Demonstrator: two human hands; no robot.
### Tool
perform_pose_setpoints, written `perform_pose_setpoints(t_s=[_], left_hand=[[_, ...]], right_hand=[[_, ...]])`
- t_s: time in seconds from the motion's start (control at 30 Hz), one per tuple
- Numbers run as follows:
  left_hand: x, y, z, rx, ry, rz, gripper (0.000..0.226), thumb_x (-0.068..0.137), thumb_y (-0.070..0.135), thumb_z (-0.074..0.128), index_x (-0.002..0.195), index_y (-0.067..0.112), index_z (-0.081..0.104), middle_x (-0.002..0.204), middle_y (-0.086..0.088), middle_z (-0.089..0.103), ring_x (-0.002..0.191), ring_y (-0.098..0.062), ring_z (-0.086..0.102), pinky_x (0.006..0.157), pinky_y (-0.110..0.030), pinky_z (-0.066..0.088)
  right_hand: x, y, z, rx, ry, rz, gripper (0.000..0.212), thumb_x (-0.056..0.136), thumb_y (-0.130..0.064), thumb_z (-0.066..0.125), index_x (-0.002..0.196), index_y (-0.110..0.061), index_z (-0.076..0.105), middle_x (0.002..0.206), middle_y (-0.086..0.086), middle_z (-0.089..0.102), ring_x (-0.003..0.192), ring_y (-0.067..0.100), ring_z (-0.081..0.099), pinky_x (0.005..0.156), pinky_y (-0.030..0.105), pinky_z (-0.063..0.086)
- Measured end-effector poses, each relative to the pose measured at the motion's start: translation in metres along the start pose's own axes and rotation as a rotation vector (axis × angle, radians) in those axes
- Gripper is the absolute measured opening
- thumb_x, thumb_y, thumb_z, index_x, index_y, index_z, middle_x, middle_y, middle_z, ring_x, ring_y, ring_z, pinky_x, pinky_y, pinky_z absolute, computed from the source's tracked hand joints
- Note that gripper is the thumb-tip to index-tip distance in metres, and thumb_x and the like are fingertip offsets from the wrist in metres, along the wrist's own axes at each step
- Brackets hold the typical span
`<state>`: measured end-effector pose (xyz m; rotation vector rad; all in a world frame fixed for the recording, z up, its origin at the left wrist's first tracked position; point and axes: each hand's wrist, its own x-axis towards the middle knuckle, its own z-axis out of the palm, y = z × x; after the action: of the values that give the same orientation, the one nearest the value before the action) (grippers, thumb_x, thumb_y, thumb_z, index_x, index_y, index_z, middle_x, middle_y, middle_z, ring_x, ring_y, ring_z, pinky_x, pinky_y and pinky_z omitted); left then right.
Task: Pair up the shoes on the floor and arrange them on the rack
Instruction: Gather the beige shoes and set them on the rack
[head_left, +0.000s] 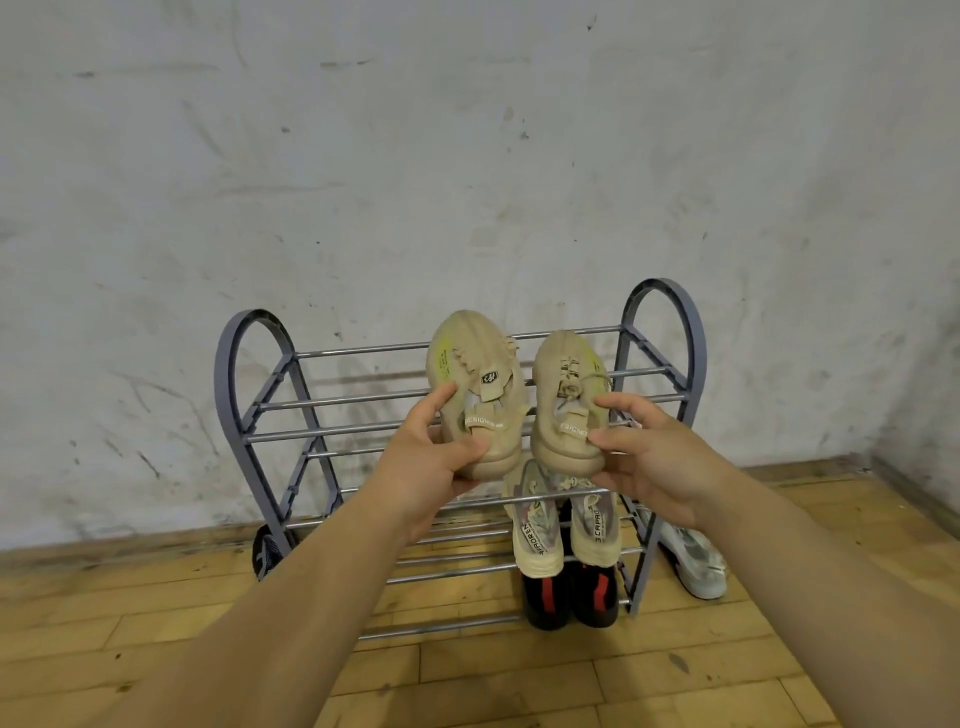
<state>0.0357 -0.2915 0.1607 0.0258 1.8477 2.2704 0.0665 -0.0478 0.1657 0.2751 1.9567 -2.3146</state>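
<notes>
Head cam: left hand (441, 467) grips one beige knit sneaker (475, 374) by the heel and right hand (654, 462) grips its mate (563, 400), both over the grey metal-bar shoe rack's (661, 287) top tier. The bar gaps look wide-ish from here, so a crooked set-down could drop a toe through.

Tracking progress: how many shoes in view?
8: two beige shoes in the hands, two cream shoes on the rack, two black shoes below, one white shoe right of it, one dark shoe half hidden at its left foot.
</notes>
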Motion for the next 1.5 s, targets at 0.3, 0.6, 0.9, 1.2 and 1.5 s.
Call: perform_pose_setpoints(t_s=[0.3, 0.6, 0.9, 1.2, 1.5], left_hand=[[-0.050, 0.007, -0.015, 0.153, -0.249, -0.049, 0.080, 0.070, 0.011, 0.084, 0.142, 0.034, 0.058, 0.129, -0.014, 0.069, 0.109, -0.030, 0.074, 0.086, -0.046, 0.062], [-0.070, 0.003, -0.034, 0.249, -0.468, -0.237, 0.071, 0.072, 0.013, 0.093, 0.136, 0.029, 0.066, 0.136, -0.018, 0.064, 0.109, -0.028, 0.073, 0.079, -0.038, 0.061], [-0.050, -0.021, -0.021, 0.234, -0.342, -0.261, 0.072, 0.074, 0.013, 0.089, 0.139, 0.031, 0.061, 0.130, -0.011, 0.066, 0.109, -0.030, 0.074, 0.090, -0.046, 0.061], [-0.001, -0.059, -0.007, 0.206, -0.175, -0.260, 0.076, 0.087, -0.002, 0.078, 0.149, 0.031, 0.050, 0.133, -0.013, 0.064, 0.109, -0.033, 0.072, 0.075, -0.038, 0.064], [0.065, -0.098, 0.028, 0.151, -0.114, -0.203, 0.085, 0.089, 0.004, 0.078, 0.155, 0.041, 0.039, 0.159, -0.012, 0.041, 0.117, -0.030, 0.067, 0.096, -0.054, 0.059]], right_hand=[[-0.070, -0.019, -0.060, -0.100, -0.319, 0.139, 0.066, 0.075, 0.000, 0.082, 0.130, -0.025, 0.055, 0.113, 0.023, 0.067, 0.099, 0.036, 0.070, 0.079, 0.045, 0.063], [-0.098, 0.004, -0.101, -0.266, -0.434, 0.401, 0.072, 0.066, -0.011, 0.088, 0.129, -0.020, 0.052, 0.105, 0.019, 0.063, 0.082, 0.027, 0.064, 0.075, 0.040, 0.060], [-0.077, 0.016, -0.088, -0.254, -0.237, 0.401, 0.057, 0.086, 0.001, 0.075, 0.134, -0.021, 0.055, 0.118, 0.019, 0.071, 0.096, 0.033, 0.072, 0.075, 0.040, 0.060], [-0.031, 0.040, -0.069, -0.178, -0.019, 0.349, 0.054, 0.095, 0.012, 0.057, 0.135, -0.024, 0.054, 0.129, 0.017, 0.060, 0.102, 0.035, 0.068, 0.076, 0.043, 0.058], [0.038, 0.056, -0.049, -0.263, 0.240, 0.229, 0.062, 0.092, 0.015, 0.051, 0.134, -0.030, 0.052, 0.109, 0.010, 0.064, 0.106, 0.036, 0.069, 0.083, 0.043, 0.061]])
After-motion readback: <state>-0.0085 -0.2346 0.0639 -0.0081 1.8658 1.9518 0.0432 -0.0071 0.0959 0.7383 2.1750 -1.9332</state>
